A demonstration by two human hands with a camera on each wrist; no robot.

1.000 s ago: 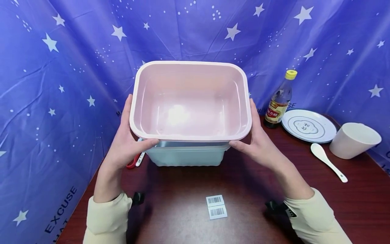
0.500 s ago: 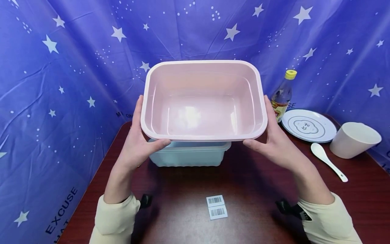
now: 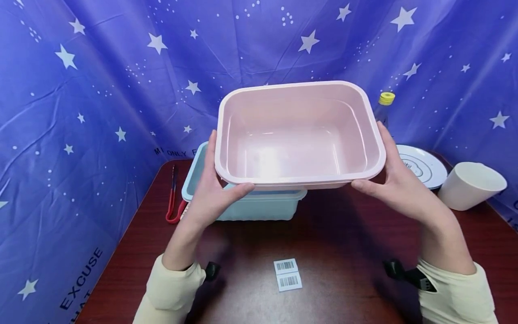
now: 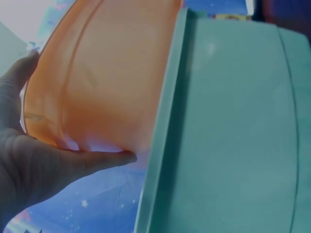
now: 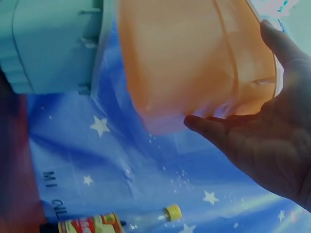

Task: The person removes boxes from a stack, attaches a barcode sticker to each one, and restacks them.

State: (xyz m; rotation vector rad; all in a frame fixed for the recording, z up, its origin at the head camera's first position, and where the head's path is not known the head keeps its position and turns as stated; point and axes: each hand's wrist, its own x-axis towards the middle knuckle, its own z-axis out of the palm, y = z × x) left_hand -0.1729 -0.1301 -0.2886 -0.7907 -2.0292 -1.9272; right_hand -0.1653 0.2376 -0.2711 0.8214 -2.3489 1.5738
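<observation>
You hold the pink bin (image 3: 299,135) up off the table (image 3: 323,238), open top tipped toward you, its right end slightly higher. Your left hand (image 3: 214,193) grips the left end and your right hand (image 3: 400,184) the right, each thumb lying along the near rim.

The blue bin (image 3: 259,209) stands on the table behind, partly hidden; the right wrist view shows a gap between the two, though it is hard to judge how wide. A red-handled tool (image 3: 175,211) lies between the blue bin and the table's left edge.

To your right are the bottle (image 3: 386,99), the plate (image 3: 422,166) and the cup (image 3: 465,193), the cup near the right edge. A barcode card (image 3: 288,274) lies in front, well apart from the blue bin.
</observation>
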